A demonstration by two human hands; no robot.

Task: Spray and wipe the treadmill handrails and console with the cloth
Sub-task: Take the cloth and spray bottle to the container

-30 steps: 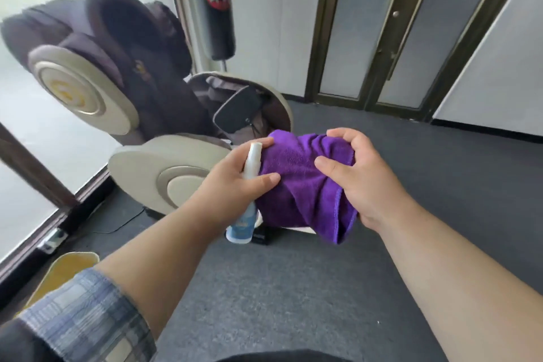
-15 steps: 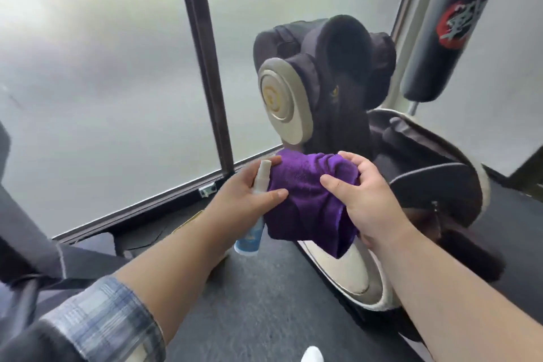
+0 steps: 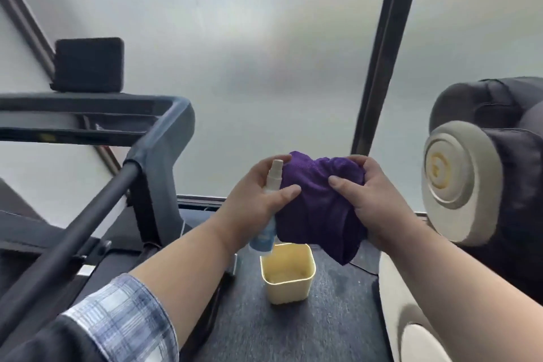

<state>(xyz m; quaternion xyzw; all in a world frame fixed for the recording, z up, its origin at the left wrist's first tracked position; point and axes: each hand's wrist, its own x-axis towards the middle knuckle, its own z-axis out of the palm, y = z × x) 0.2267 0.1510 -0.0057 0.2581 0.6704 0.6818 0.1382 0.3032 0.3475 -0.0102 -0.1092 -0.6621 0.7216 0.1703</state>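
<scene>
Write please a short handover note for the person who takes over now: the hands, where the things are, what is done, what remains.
Left hand: grips the spray bottle, thumb also on the purple cloth.
Right hand: grips the bunched cloth, held in the air above a yellow bin on the floor.
Treadmill: to the left; handrail and console within view, neither touched.
Done: bottle and cloth in hand. No wiping visible.
Left: spray, then wipe the handrails and the console.
</scene>
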